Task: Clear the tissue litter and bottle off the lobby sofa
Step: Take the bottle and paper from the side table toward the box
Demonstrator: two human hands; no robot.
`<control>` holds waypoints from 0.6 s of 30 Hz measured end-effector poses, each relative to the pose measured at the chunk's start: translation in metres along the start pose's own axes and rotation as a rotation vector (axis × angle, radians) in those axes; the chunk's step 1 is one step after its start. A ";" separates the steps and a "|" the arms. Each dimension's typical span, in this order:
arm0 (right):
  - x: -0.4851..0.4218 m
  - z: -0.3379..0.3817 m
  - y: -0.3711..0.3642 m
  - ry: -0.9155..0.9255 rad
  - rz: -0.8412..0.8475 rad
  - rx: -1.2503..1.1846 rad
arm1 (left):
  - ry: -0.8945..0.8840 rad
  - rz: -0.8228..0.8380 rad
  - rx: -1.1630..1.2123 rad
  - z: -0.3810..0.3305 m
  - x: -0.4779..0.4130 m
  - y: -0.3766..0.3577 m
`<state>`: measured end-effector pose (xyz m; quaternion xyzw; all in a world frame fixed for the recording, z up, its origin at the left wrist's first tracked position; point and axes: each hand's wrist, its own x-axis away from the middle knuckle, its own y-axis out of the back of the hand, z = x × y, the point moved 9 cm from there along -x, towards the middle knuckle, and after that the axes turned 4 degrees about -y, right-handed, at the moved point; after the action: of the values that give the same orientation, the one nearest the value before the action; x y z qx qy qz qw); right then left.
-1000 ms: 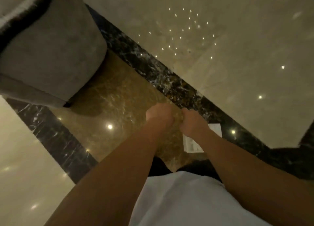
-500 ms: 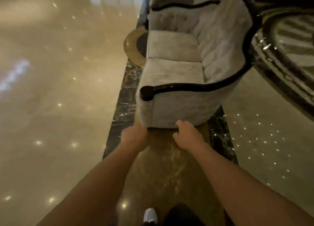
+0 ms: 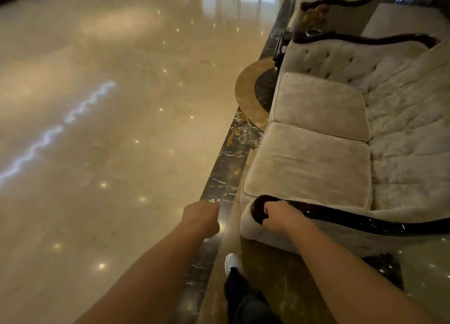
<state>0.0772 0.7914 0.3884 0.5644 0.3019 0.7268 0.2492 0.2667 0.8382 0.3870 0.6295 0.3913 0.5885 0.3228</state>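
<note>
The beige velvet sofa (image 3: 314, 167) with dark glossy wood trim stands to my right, its two seat cushions bare in this view. No tissue or bottle shows on it. My left hand (image 3: 202, 217) is a closed fist held over the floor's dark marble border, left of the sofa. My right hand (image 3: 280, 214) has its fingers curled and lies over the scrolled front end of the near armrest (image 3: 258, 210). Whether it touches the wood I cannot tell. Neither hand holds an object.
Polished beige marble floor (image 3: 109, 141) spreads wide to the left. A round gold and black disc (image 3: 253, 92) lies by the sofa's far end, with a small black object (image 3: 281, 48) beside the far armrest. A second sofa (image 3: 341, 9) stands beyond. My white shoe (image 3: 231, 262) is below.
My view swung from the floor beside the sofa up along it, and I moved closer. The right hand now lies over the armrest end; both hands stay closed.
</note>
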 end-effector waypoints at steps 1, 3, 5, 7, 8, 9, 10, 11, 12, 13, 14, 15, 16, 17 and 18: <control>-0.020 -0.008 0.021 -0.038 0.000 0.023 | -0.018 0.004 0.000 -0.002 -0.020 0.017; -0.062 -0.028 0.070 -0.137 -0.058 0.040 | -0.046 -0.029 -0.005 -0.001 -0.066 0.057; -0.100 -0.035 0.122 -0.194 -0.106 0.056 | -0.070 -0.099 0.002 0.006 -0.110 0.106; -0.133 -0.023 0.166 -0.174 -0.107 0.083 | -0.087 -0.137 -0.021 0.014 -0.145 0.150; -0.150 -0.012 0.185 -0.157 -0.108 0.090 | -0.083 -0.145 -0.040 0.022 -0.165 0.169; -0.168 0.002 0.202 -0.141 -0.111 0.088 | -0.080 -0.153 -0.058 0.030 -0.185 0.186; -0.190 0.018 0.220 -0.119 -0.117 0.084 | -0.076 -0.157 -0.076 0.040 -0.208 0.203; -0.214 0.035 0.239 -0.096 -0.124 0.081 | -0.070 -0.155 -0.084 0.053 -0.233 0.219; -0.235 0.051 0.255 -0.078 -0.132 0.070 | -0.066 -0.157 -0.092 0.066 -0.256 0.231; -0.256 0.066 0.272 -0.064 -0.143 0.073 | -0.057 -0.163 -0.099 0.079 -0.280 0.241; -0.278 0.081 0.288 -0.043 -0.156 0.082 | -0.054 -0.167 -0.110 0.093 -0.302 0.251; -0.301 0.095 0.304 -0.026 -0.171 0.086 | -0.053 -0.159 -0.118 0.106 -0.326 0.259; -0.327 0.106 0.319 -0.027 -0.193 0.070 | -0.048 -0.151 -0.127 0.121 -0.354 0.266; -0.360 0.118 0.342 -0.045 -0.214 0.041 | -0.054 -0.143 -0.140 0.140 -0.391 0.279; -0.374 0.126 0.356 -0.047 -0.239 0.038 | -0.060 -0.121 -0.140 0.151 -0.411 0.284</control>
<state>0.2816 0.3015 0.4165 0.5460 0.3746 0.6726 0.3303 0.4482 0.3502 0.4175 0.5980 0.3768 0.5746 0.4126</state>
